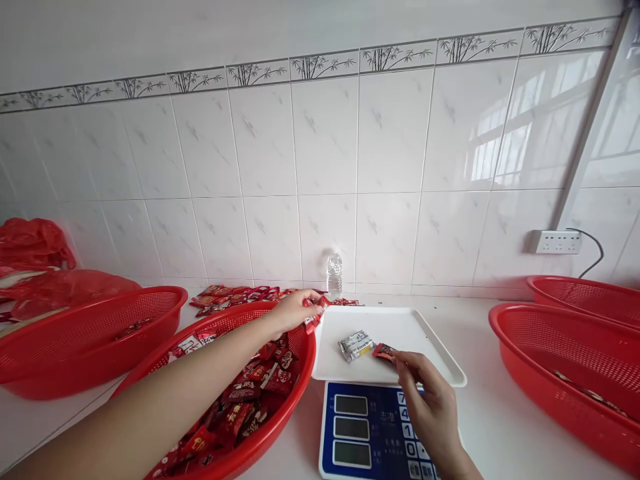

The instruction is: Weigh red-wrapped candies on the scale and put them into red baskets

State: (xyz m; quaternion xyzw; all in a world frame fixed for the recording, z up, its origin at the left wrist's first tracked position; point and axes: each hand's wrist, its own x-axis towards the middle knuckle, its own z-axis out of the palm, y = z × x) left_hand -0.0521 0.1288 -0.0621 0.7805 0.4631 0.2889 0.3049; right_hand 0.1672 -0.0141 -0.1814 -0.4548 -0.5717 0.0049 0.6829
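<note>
My left hand reaches over the far rim of a red plastic basket full of red-wrapped snack packets. Its fingers are closed on red snack packets by the left edge of a white tray. My right hand pinches the end of a small dark red packet low over the tray. A silver packet lies on the tray, just left of the dark red one. The blue keypad panel of a weighing scale is in front of the tray, partly hidden by my right hand.
More red packets lie along the wall, near a clear plastic bottle. Another red basket and red plastic bags are at left. Two red baskets stand at right, below a power strip.
</note>
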